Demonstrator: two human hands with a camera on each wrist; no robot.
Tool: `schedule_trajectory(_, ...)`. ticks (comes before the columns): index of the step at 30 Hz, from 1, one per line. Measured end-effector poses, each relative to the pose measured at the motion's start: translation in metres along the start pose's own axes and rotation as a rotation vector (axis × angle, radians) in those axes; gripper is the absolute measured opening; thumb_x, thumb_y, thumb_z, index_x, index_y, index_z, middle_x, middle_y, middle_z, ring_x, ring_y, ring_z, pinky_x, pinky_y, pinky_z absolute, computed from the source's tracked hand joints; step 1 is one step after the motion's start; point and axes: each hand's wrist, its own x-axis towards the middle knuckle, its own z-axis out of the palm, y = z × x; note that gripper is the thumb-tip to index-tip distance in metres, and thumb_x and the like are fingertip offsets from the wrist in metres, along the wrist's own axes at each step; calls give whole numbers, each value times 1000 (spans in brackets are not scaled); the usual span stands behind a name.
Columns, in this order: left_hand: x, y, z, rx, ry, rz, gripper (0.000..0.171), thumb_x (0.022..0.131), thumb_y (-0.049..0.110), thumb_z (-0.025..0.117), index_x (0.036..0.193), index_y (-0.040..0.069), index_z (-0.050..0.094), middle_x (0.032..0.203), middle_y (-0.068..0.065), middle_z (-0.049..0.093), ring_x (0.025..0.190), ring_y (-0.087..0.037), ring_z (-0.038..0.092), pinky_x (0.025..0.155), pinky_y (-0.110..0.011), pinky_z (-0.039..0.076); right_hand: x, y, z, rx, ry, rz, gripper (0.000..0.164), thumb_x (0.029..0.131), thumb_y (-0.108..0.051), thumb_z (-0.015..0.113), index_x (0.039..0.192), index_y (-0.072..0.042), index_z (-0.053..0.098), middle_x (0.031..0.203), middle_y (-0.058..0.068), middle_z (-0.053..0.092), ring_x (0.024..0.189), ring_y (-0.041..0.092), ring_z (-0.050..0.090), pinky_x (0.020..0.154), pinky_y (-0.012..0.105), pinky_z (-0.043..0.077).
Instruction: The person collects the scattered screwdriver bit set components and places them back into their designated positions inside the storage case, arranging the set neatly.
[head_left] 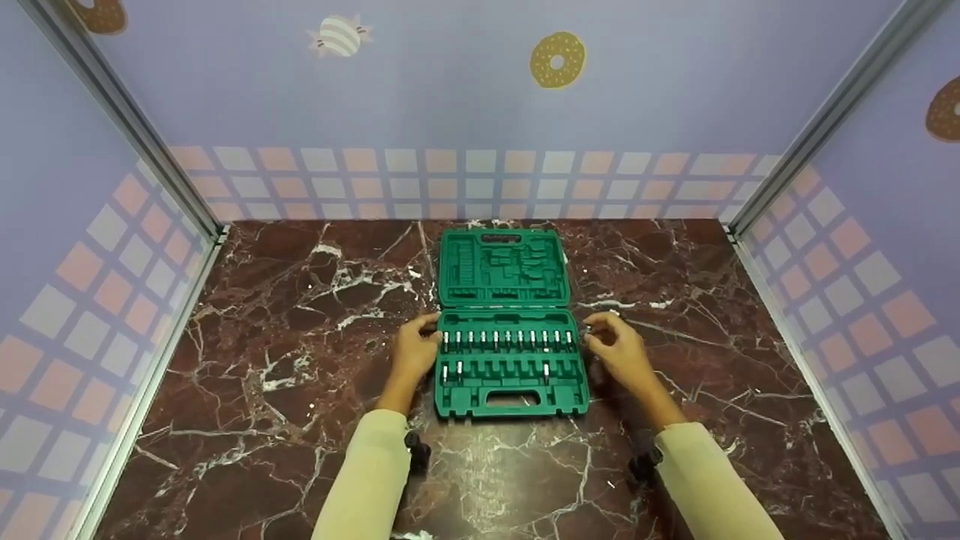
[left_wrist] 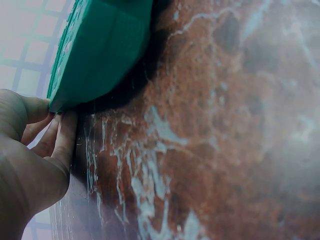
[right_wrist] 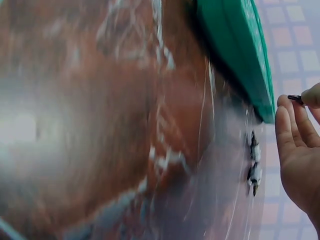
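An open green plastic socket case (head_left: 512, 386) lies on the table, its lid folded back to the far side. Silvery sockets (head_left: 508, 340) stand in a nearly full upper row; the lower row holds 3, two at the left and one toward the right. My left hand (head_left: 417, 349) holds the case's left edge, thumb at the rim and fingers along the side in the left wrist view. Just off the right edge is my right hand (head_left: 619, 351). Between its thumb and fingertips it pinches a small dark metal piece (right_wrist: 296, 98), whose exact kind is hard to tell.
The table (head_left: 315, 360) has a dark red-brown marbled top with white veins. Purple walls with pink and white squares (head_left: 480, 180) enclose it at the back and both sides. Black wrist devices (head_left: 418, 454) sit under the sleeves.
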Motion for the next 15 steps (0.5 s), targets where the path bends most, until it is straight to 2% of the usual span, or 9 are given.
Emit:
schedule_trajectory(6, -1, -1, -2, -7, -3, 10, 34, 98, 9, 68, 131, 14, 72, 119, -10, 75, 112, -30, 70, 94, -49, 55, 7, 20, 18, 113, -64, 17, 21, 93, 6, 70, 113, 9, 66, 100, 27, 69, 81, 18, 66, 71, 21, 54)
schedule_trajectory(11, 0, -1, -1, 3, 1, 19, 34, 97, 9, 69, 131, 14, 73, 118, -10, 75, 112, -30, 70, 94, -49, 54, 6, 15, 27, 154, -150, 6, 18, 94, 1, 72, 111, 5, 66, 100, 24, 71, 82, 13, 70, 73, 23, 57)
schedule_trajectory(15, 0, -1, -1, -8, 4, 24, 34, 97, 8, 69, 130, 13, 73, 117, -11, 75, 111, -31, 71, 94, -48, 55, 5, 7, 33, 158, -232, -7, 18, 95, -4, 72, 110, 3, 66, 101, 22, 72, 85, 16, 72, 76, 27, 60)
